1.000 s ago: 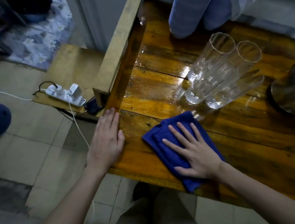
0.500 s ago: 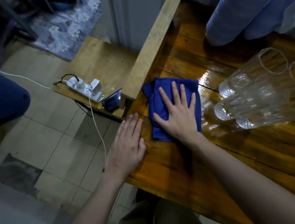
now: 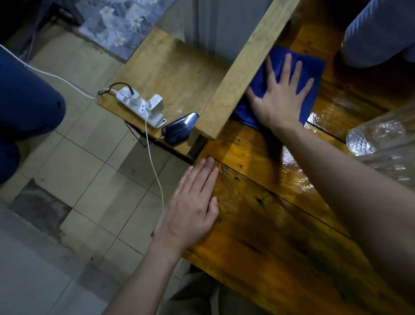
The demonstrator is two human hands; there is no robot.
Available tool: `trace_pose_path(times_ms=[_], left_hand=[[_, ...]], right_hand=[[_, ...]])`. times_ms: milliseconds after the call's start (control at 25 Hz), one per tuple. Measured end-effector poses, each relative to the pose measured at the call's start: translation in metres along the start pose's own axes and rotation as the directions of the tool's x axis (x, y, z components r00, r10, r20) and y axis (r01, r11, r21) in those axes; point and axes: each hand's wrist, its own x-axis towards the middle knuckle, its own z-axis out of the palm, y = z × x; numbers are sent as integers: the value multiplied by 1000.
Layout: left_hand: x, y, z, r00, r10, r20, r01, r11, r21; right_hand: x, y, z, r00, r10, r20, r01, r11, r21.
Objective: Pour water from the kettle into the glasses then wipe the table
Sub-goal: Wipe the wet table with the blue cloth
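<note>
The wooden table (image 3: 279, 246) fills the frame from 6 o'clock up to 1 o'clock, its dark planks shining with water between the right forearm and the glasses. A pale wooden beam (image 3: 250, 60) runs along the table's left edge toward 12 o'clock. At 3 o'clock, the glasses (image 3: 385, 139) stand at the frame's edge, only their ribbed bases clear. At 2 o'clock, a pale blue ribbed roll (image 3: 387, 18) rests on the far end of the table.

The blue cloth (image 3: 316, 70) lies flat on the table at 1 o'clock, its left side tucked against the beam. The right hand (image 3: 280, 98) presses down on top of it, palm flat, fingers spread wide and pointing toward 12 o'clock; the cloth shows beyond the fingertips and on both sides of the palm. The hand grips nothing, it only bears on the cloth.

The left hand (image 3: 193, 206) lies near the centre, palm down on the table's left edge, fingers straight and close together, holding nothing, well apart from the cloth.

On a lower wooden shelf (image 3: 166, 68) at 11 o'clock sit a white power strip (image 3: 139, 105) and a dark phone (image 3: 180, 128), just beside the beam's near end.
</note>
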Motion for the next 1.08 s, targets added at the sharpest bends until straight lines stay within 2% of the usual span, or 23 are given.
trace_pose_path(times_ms=[320, 560, 880, 1080], left_hand=[[0, -1, 0, 1000, -1, 0, 1, 999, -35], [0, 0, -4, 1000, 17, -3, -17, 999, -37], [-2, -1, -2, 1000, 31, -1, -31, 1000, -4], [-5, 1, -2, 1000, 24, -2, -24, 1000, 9]], right_hand=[[-3, -2, -1, 1000, 1, 1, -1, 1000, 8], [-107, -2, 15, 994, -64, -90, 65, 998, 11], [-245, 22, 19, 996, -85, -27, 86, 996, 38], [-307, 50, 23, 998, -38, -54, 39, 999, 13]])
